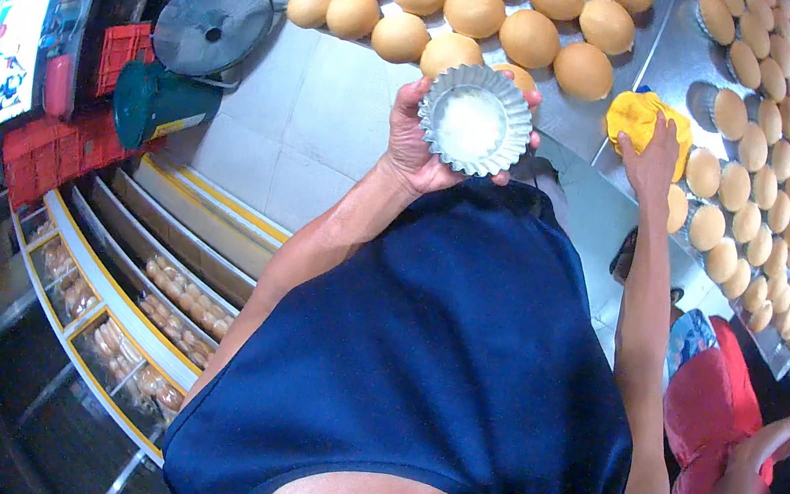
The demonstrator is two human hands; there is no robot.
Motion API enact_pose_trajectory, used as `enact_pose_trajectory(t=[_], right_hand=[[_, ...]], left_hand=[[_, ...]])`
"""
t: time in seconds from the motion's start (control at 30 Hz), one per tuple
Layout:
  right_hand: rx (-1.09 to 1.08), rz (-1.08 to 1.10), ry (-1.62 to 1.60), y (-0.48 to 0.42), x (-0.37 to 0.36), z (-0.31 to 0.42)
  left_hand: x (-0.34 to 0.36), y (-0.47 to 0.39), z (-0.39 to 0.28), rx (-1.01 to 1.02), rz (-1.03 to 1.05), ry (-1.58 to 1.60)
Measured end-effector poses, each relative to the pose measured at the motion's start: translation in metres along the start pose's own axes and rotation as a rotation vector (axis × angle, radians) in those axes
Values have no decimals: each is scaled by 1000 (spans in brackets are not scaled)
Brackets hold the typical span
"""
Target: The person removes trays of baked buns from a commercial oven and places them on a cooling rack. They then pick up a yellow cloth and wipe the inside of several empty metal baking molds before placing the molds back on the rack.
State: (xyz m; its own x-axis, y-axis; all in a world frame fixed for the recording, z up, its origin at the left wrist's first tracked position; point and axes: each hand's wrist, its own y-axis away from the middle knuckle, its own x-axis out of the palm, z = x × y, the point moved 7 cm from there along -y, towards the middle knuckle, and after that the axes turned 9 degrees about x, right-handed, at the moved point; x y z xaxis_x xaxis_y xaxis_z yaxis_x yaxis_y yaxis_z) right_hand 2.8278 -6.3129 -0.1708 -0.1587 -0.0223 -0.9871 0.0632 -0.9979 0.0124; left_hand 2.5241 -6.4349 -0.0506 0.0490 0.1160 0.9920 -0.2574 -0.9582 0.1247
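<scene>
My left hand (414,140) holds a fluted metal baking tin (475,120) from below and around its rim; its inside faces up. Whether more tins are stacked under it, I cannot tell. To the right, my right hand (651,158) rests on a bunched yellow cloth (629,117) at the edge of the metal table (586,126). Rows of round golden-brown buns (530,39) lie beyond the tin. Right of the cloth, many more buns (730,114) stand in rows, several visibly with fluted tins at their sides.
A co-worker in red (711,398) is at the lower right, beside the table. On the left are a round fan (213,24), green bins (157,109), red crates (44,156) and a display case (143,371) holding bread. A cardboard-coloured shelf edge runs below the floor tiles.
</scene>
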Motion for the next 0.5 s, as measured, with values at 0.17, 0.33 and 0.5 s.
enact_pose_trajectory(t=[0.17,0.33,0.5], right_hand=[[38,39,147,-8,36,-13],[229,67,-402,-15,-2,-22],[-313,122,-785,26,-149,128]], left_hand=[[2,10,-5,-1,-71,14],[-3,6,-5,32,-242,-80],[-21,-8,16,-151,-217,-83]])
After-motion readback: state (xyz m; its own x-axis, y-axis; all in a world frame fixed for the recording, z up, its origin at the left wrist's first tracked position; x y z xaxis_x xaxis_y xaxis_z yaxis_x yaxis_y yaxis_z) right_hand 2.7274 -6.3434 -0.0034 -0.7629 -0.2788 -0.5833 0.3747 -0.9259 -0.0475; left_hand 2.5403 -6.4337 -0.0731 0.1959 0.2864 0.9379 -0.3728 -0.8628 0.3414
